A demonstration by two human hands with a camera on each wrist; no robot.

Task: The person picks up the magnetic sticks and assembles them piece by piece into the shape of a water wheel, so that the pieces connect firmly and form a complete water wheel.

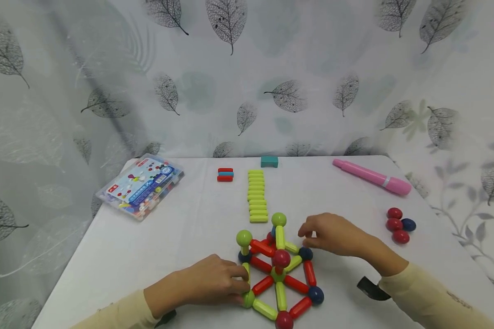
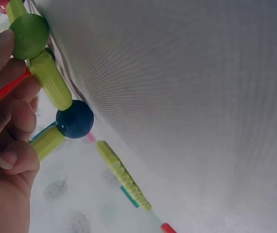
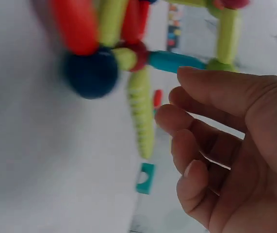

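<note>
A wheel-shaped model of balls and rods (image 1: 296, 284), in red, lime green and dark blue, stands on the white table. Several short uprights on it carry balls, including a red ball (image 1: 281, 258) over the hub. At the model's left side, my left hand (image 1: 207, 281) pinches a green ball (image 2: 30, 36) between thumb and fingers. A lime rod (image 2: 51, 80) joins that ball to a dark blue ball (image 2: 74, 119). My right hand (image 1: 333, 234) hovers by the model's right rear, near a dark blue ball (image 1: 306, 253). Its fingers are loosely bent and hold nothing.
Behind the model lies a row of lime rods (image 1: 257, 196), with red and blue rods (image 1: 225, 175) and a teal block (image 1: 269, 161) beyond. A plastic box (image 1: 142, 185) sits at back left. A pink pen-shaped object (image 1: 372, 177) and loose balls (image 1: 394, 224) are at right.
</note>
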